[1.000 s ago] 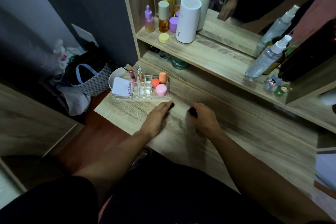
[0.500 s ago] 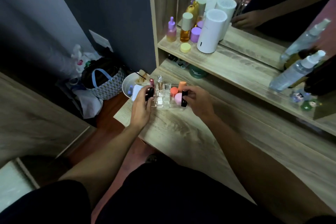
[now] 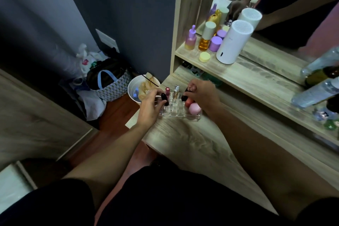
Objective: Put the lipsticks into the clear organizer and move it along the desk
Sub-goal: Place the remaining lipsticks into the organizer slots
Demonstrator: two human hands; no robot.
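Observation:
The clear organizer (image 3: 177,113) sits at the left end of the wooden desk (image 3: 183,145). A pink lipstick (image 3: 167,91) and a silver-capped tube (image 3: 176,91) stand upright in its back slots. A pink sponge (image 3: 194,108) and an orange one (image 3: 188,102) fill its right side. My left hand (image 3: 150,108) holds a black lipstick (image 3: 164,98) over the organizer's left slots. My right hand (image 3: 201,95) grips another black lipstick (image 3: 184,96) above the middle slots.
A white bin (image 3: 134,91) stands on the floor just past the desk's left edge, beside a patterned bag (image 3: 111,88). The shelf above holds a white cylinder (image 3: 232,42), coloured bottles (image 3: 205,39) and jars. Spray bottles (image 3: 315,90) lie at the right. A mirror is behind.
Both hands left the desk surface, each with a black lipstick, and reached up to the organizer. They now hold the lipsticks over its slots. The view has shifted left.

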